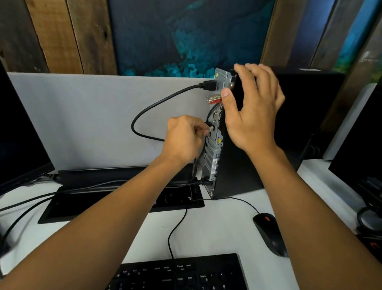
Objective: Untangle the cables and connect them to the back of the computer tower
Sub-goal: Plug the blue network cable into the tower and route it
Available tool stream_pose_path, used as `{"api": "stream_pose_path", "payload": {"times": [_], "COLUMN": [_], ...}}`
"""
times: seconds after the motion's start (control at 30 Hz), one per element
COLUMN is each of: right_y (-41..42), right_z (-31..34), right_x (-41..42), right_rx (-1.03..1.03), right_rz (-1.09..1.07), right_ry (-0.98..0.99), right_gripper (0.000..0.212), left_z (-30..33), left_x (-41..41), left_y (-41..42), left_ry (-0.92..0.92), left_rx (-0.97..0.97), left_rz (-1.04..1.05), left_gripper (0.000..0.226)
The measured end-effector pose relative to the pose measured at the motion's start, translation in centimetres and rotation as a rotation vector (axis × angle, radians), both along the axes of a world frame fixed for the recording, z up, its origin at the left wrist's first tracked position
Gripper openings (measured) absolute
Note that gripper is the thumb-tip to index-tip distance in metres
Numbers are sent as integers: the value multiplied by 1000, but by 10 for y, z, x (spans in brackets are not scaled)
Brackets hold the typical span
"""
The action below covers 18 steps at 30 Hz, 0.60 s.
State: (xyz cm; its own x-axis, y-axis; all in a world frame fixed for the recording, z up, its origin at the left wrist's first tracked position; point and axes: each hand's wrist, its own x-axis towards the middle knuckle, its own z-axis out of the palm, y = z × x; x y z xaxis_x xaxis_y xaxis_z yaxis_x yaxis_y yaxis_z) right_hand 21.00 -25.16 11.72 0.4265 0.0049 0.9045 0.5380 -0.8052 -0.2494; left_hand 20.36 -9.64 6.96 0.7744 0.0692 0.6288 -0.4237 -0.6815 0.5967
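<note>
The black computer tower (pixel 284 134) stands upright on the white desk, its metal back panel (pixel 212 151) facing left. My left hand (pixel 183 139) pinches a black cable plug (pixel 209 126) held at a port halfway up the panel. My right hand (pixel 250 108) grips the tower's top rear corner, thumb on the panel's edge. A thick black cable (pixel 156 105) is plugged in near the top and loops down to the left. Another black plug (pixel 205 182) sits in the panel near the bottom.
A black keyboard (pixel 181 281) lies at the front, its thin cable (pixel 176 230) running back to an open cable hatch (pixel 121 199) in the desk. A black mouse (pixel 270 233) lies right of it. Monitors stand at the left (pixel 8 130) and right (pixel 372 145). A grey divider (pixel 84 118) stands behind.
</note>
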Motion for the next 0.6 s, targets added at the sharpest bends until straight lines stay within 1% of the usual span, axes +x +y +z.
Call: {"api": "stream_pose_path", "payload": {"times": [0.43, 0.6], "right_y": [6, 9], "right_z": [-5, -5], "right_x": [6, 7], "right_rx": [92, 111], "right_rz": [32, 37], "right_ry": [-71, -78], "right_gripper": [47, 46], "left_z": [0, 1], "left_x": [3, 5], "left_y": [0, 0], "left_ry": [-69, -87], "left_rx": [57, 134], "left_rz": [-14, 8], "left_gripper": [10, 14]}}
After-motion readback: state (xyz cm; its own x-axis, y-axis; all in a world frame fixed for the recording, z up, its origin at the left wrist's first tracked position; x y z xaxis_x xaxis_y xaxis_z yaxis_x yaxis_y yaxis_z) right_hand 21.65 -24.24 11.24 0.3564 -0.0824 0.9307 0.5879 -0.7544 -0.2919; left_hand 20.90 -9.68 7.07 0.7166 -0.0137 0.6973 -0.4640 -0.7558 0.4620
